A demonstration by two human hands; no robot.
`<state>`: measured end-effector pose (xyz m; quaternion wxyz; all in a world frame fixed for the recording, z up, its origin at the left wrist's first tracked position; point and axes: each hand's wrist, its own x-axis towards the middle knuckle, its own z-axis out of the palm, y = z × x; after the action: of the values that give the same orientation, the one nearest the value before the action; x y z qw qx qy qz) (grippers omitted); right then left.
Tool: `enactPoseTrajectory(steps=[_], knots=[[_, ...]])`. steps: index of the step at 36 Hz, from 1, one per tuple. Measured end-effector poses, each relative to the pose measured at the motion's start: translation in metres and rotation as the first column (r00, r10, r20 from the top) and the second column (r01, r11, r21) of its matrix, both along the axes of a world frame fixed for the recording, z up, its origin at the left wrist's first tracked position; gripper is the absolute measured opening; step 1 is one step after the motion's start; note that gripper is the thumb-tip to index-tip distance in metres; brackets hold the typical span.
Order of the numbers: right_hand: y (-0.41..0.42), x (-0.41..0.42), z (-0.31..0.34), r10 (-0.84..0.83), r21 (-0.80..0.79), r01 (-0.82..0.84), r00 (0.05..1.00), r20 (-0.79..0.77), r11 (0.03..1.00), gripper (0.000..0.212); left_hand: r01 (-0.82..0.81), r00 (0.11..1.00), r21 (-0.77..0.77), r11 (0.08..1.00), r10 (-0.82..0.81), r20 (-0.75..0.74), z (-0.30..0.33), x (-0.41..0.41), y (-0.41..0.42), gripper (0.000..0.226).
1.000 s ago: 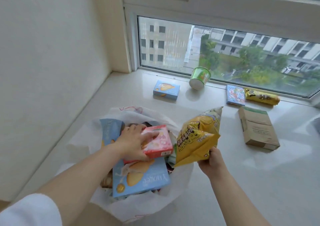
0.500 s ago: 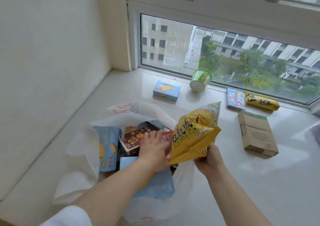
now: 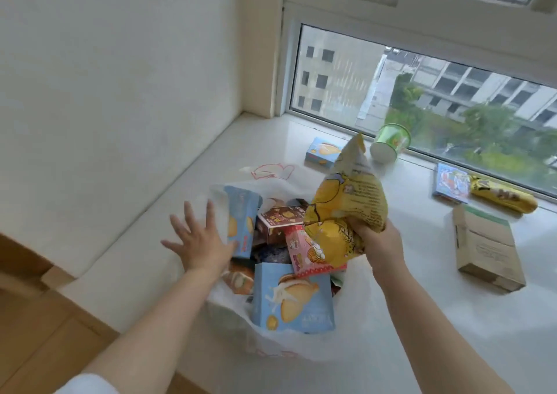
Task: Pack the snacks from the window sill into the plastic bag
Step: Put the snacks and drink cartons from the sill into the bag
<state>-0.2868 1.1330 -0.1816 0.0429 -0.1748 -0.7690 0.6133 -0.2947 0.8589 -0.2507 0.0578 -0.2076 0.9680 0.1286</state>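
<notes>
Bag: The white plastic bag (image 3: 289, 345) sits open in the lower middle of the frame, on the window sill (image 3: 452, 318).
In the bag: A big blue cake box (image 3: 294, 298) stands at the front. A second blue box (image 3: 241, 224) stands on end at the left. A brown box (image 3: 280, 223) and a pink box (image 3: 301, 249) lie in the middle. An orange pack (image 3: 239, 279) peeks out low on the left.
Right hand: The right hand (image 3: 378, 240) grips a yellow snack bag (image 3: 346, 209) by its bottom, right over the open bag.
Left hand: The left hand (image 3: 200, 240) is flat with fingers spread, touching the bag's left side.
Still on the sill: A small blue box (image 3: 322, 154), a green cup (image 3: 390, 146) on its side, a flat blue pack (image 3: 450, 184), a long yellow pack (image 3: 503, 197) and a brown cardboard box (image 3: 488, 249) lie at the upper right.
Writing: Too blurry to read.
</notes>
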Motion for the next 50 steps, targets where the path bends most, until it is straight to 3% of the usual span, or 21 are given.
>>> enactPoseTrajectory(steps=[2,5,8,10,13,16,18,22,25,30,34,36,41,44,48,50], knots=[[-0.017,-0.003,0.005,0.115,0.181,-0.104,0.992,-0.048,0.978,0.034,-0.134,0.988,0.155,0.979,0.120,0.092,-0.011,0.006,-0.023,0.096],[-0.042,-0.006,0.007,0.256,0.472,-0.194,0.964,-0.071,0.860,0.030,-0.275,0.961,0.387,0.880,0.244,0.128,-0.020,0.012,-0.044,0.060],[-0.064,-0.004,0.003,0.415,0.805,-0.144,0.900,-0.136,0.576,0.027,-0.294,0.955,0.467,0.834,0.276,0.109,-0.015,0.015,-0.058,0.037],[-0.078,-0.001,-0.002,0.565,0.931,-0.094,0.814,-0.132,0.354,0.047,-0.261,0.959,0.573,0.777,0.276,0.061,-0.010,0.017,-0.062,0.039],[-0.100,0.006,-0.009,0.704,0.988,-0.124,0.710,0.022,0.093,0.077,-0.203,0.940,0.717,0.667,0.339,-0.049,0.001,0.023,-0.063,0.038],[-0.122,0.008,-0.019,0.704,0.979,-0.175,0.682,0.199,-0.107,0.081,-0.228,0.912,0.792,0.567,0.409,-0.031,0.006,0.022,-0.062,0.040],[-0.138,0.009,-0.016,0.690,0.952,-0.198,0.656,0.305,-0.233,0.073,-0.198,0.921,0.797,0.570,0.386,-0.048,0.009,0.019,-0.061,0.036],[-0.164,0.011,-0.015,0.696,0.853,-0.305,0.494,0.521,-0.423,0.053,-0.149,0.941,0.750,0.645,0.325,-0.092,0.019,0.018,-0.056,0.038],[-0.171,0.004,-0.019,0.719,0.840,-0.285,0.434,0.542,-0.461,0.052,-0.139,0.951,0.707,0.693,0.292,-0.100,0.018,0.022,-0.050,0.046],[-0.180,-0.016,-0.037,0.665,0.878,-0.377,0.579,0.472,-0.295,0.056,-0.152,0.942,0.695,0.702,0.316,-0.112,0.015,0.022,-0.061,0.040],[-0.189,0.000,-0.049,0.685,0.813,-0.403,0.448,0.575,-0.419,0.048,-0.114,0.955,0.634,0.765,0.261,-0.143,0.013,0.027,-0.057,0.038],[-0.184,0.001,-0.054,0.703,0.811,-0.402,0.417,0.575,-0.425,0.048,-0.083,0.964,0.617,0.783,0.220,-0.150,0.010,0.032,-0.047,0.037],[-0.193,-0.019,-0.062,0.681,0.841,-0.447,0.515,0.521,-0.306,0.062,-0.078,0.958,0.563,0.823,0.218,-0.187,0.013,0.026,-0.050,0.036],[-0.193,-0.015,-0.072,0.674,0.829,-0.478,0.513,0.531,-0.289,0.071,0.017,0.979,0.413,0.911,0.068,-0.190,0.015,0.022,-0.053,0.037],[-0.174,-0.015,-0.066,0.724,0.799,-0.529,0.429,0.541,-0.284,0.065,0.150,0.978,0.136,0.979,-0.127,-0.168,0.020,0.022,-0.037,0.042],[-0.160,-0.017,-0.055,0.795,0.826,-0.547,0.435,0.423,-0.140,0.053,0.169,0.962,-0.004,0.986,-0.166,-0.217,0.025,0.020,-0.030,0.054]])
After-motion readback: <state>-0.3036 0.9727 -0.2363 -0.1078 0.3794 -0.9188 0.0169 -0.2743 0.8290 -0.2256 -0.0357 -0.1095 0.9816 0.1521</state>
